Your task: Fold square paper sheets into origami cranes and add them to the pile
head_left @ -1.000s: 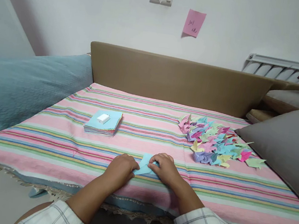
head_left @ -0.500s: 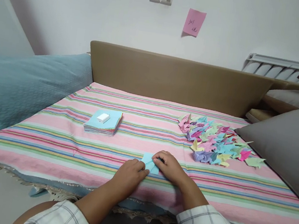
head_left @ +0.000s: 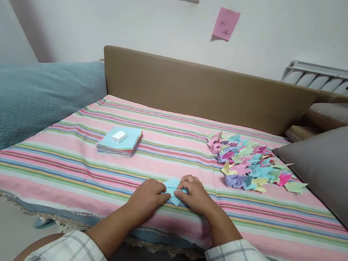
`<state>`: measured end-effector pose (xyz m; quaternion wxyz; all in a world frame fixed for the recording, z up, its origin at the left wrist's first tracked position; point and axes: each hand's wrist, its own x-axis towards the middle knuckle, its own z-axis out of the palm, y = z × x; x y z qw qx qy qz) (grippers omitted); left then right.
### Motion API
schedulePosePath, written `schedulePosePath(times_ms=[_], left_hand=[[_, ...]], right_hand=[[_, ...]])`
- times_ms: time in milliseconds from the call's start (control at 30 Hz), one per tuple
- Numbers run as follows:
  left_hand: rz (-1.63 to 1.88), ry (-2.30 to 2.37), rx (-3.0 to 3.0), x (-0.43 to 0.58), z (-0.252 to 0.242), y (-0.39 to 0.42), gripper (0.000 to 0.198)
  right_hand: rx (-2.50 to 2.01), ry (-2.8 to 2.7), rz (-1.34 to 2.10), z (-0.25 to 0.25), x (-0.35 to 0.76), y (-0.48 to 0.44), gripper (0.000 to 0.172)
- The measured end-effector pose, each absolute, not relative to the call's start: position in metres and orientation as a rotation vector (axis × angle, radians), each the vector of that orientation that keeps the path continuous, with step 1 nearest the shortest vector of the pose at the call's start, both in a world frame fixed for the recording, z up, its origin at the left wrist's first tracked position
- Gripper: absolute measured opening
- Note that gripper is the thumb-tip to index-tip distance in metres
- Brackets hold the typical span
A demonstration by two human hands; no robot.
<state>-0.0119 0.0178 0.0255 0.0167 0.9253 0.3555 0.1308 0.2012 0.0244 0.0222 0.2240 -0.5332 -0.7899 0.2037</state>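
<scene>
Blue paper, part-folded, on the striped cloth near the middle of its front edge. Left hand grips its left side, thumb on top; right hand pinches the right side between thumb and fingers. Toward the cloth's left edge: square paper stack, blue sheet uppermost, small white block resting on it. Folded paper shapes, many colours, heaped loose toward the back right corner, near a grey cushion.
</scene>
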Motion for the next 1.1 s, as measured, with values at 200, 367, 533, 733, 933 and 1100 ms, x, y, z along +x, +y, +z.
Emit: schedulePosePath(times_ms=[200,367,533,733,933,1100], left_hand=[[0.399,1.112,2.891,-0.009,0.019,0.016,0.025],[0.370,1.114,2.910,-0.008,0.018,0.018,0.027],[0.340,1.098,2.893,-0.007,0.020,0.017,0.024],[0.388,1.249,2.744,-0.003,0.021,0.015,0.026],[0.457,1.003,3.012,-0.009,0.014,0.016,0.020],[0.466,0.955,3.096,-0.010,0.014,0.017,0.019]], right_hand=[[-1.548,-2.149,0.602,0.022,0.195,0.024,0.008],[-1.585,-2.149,0.593,0.027,0.192,0.021,0.004],[-1.586,-2.156,0.561,0.024,0.192,0.021,0.005],[-1.524,-2.144,0.595,0.024,0.201,0.024,0.007],[-1.535,-2.153,0.535,0.026,0.205,0.025,0.011],[-1.572,-2.137,0.492,0.023,0.203,0.024,0.009]])
